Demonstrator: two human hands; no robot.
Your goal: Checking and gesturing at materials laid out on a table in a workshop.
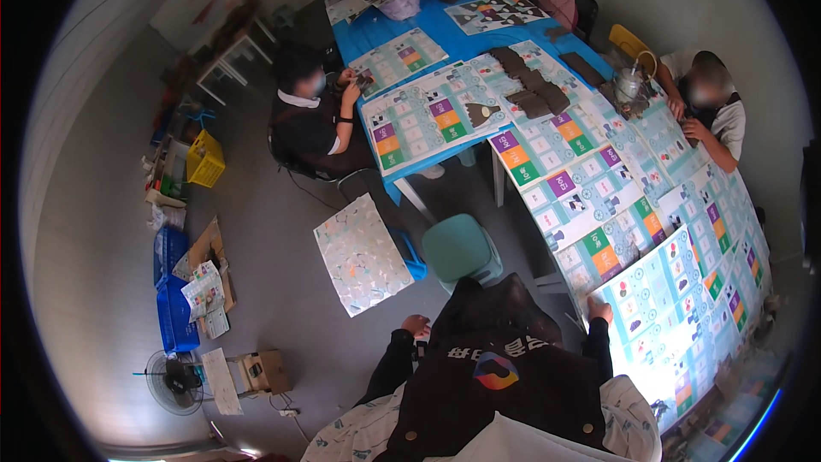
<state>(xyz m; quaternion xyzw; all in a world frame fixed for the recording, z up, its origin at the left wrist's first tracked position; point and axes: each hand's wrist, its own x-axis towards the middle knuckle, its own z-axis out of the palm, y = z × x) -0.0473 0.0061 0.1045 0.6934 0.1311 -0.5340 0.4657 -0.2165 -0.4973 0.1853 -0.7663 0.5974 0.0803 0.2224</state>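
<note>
Apron (479, 402), printed sheet (658, 291), corner at right hand (600, 311)

My remote log: far table (434, 24); sheets (419, 111) along its left edge; bag (402, 5) on its far half; stool (462, 248) off its near edge; board (363, 252) left of stool; bins (175, 312) on floor (265, 248), far left.

**Head-worn fisheye view, faced down and forward**

The scene is viewed from head height, over the dark apron (492, 338) close below. The printed board (654, 316) is seen from above, near on the right. Farther off, the blue table (372, 34) is taken in from near edge toward far end, with floor (265, 282) to the left.
</note>
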